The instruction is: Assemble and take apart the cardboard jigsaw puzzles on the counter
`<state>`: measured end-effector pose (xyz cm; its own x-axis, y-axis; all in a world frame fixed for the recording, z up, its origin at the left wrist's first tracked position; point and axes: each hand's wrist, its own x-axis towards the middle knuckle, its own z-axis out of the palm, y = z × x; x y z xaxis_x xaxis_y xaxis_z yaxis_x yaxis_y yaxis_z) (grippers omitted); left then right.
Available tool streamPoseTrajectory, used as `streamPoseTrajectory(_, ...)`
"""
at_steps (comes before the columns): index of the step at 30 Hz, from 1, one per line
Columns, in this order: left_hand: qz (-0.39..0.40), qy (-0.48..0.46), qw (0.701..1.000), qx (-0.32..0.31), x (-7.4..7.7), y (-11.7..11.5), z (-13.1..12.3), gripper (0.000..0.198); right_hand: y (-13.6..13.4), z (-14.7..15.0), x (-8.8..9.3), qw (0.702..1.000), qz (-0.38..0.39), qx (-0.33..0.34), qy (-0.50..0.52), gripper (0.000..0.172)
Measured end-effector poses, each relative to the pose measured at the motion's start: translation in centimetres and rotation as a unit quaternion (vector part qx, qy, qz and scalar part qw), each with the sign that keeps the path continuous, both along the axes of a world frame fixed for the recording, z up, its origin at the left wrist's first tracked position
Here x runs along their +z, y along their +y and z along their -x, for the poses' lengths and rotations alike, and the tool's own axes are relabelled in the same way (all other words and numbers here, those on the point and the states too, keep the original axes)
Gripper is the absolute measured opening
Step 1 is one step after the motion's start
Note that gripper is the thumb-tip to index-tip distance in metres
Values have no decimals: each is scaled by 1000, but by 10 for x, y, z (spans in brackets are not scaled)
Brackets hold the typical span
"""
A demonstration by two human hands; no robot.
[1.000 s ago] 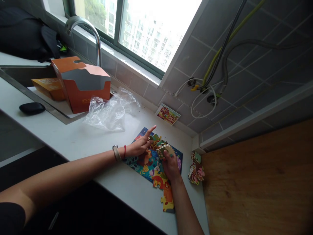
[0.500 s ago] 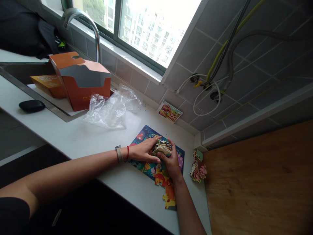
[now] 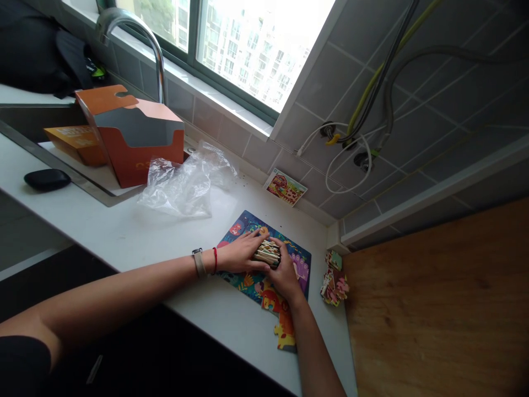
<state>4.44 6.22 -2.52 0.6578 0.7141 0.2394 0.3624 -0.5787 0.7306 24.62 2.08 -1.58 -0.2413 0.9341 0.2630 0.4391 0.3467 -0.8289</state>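
Note:
Between my two hands is a stack of jigsaw puzzle pieces (image 3: pixel 268 252), pressed from both sides with its pale edges showing. My left hand (image 3: pixel 243 253) closes on the stack's left side, with a watch and a red cord at the wrist. On the right side, the fingers of my right hand (image 3: pixel 286 273) curl round the stack. Under both hands lies a dark blue illustrated puzzle board (image 3: pixel 303 262). Several joined orange and yellow puzzle pieces (image 3: pixel 285 331) extend from its near edge, partly hidden by my right forearm.
Another pile of puzzle pieces (image 3: pixel 334 286) sits by the wooden panel (image 3: pixel 433 298) at right. A farm picture card (image 3: pixel 285 186) leans against the tiles. Clear plastic wrap (image 3: pixel 182 190), an orange box (image 3: pixel 144 160) and a black mouse-shaped object (image 3: pixel 47 180) are on the left.
My right hand has moved left toward my left hand, squeezing the puzzle pieces into a neater, tighter stack. The camera view has shifted slightly.

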Motion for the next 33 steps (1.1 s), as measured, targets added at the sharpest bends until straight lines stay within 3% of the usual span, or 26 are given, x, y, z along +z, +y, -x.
streamPoseTrajectory(3, -14, 38, 999, -15, 1, 1, 3, 86, -1, 0, 6, 1000, -10, -4, -18, 60)
streamPoseTrajectory(8, -29, -32, 999, 13, 7, 0, 5, 90, 2, -6, 10, 998, 15, -52, 17, 64)
streamPoseTrajectory(12, -38, -86, 991, 92, 10, 3, 5, 70, 4, -10, 7, 997, 39, -66, -17, 66)
streamPoseTrajectory(16, -104, -154, 974, 131, 21, 3, 7, 41, 6, -12, 5, 995, 51, -84, 26, 68)
streamPoseTrajectory(18, -134, -171, 971, 104, 29, -4, 7, 26, 8, -14, 5, 990, 45, -117, 66, 69)
streamPoseTrajectory(20, -141, -136, 980, 20, 39, -15, 5, 21, 11, -17, 6, 981, 29, -162, 102, 69)
streamPoseTrajectory(23, -136, -7, 981, -135, 47, -34, -4, 23, 16, -24, 5, 963, 9, -225, 147, 65)
streamPoseTrajectory(25, -143, 72, 971, -179, 47, -43, -15, 30, 19, -28, 2, 949, 8, -256, 182, 63)
streamPoseTrajectory(29, -133, 178, 965, -142, 38, -41, -41, 81, 23, -32, -1, 922, 22, -284, 264, 62)
streamPoseTrajectory(33, -117, 257, 949, -140, 38, -28, -66, 104, 27, -35, -2, 895, 21, -310, 320, 61)
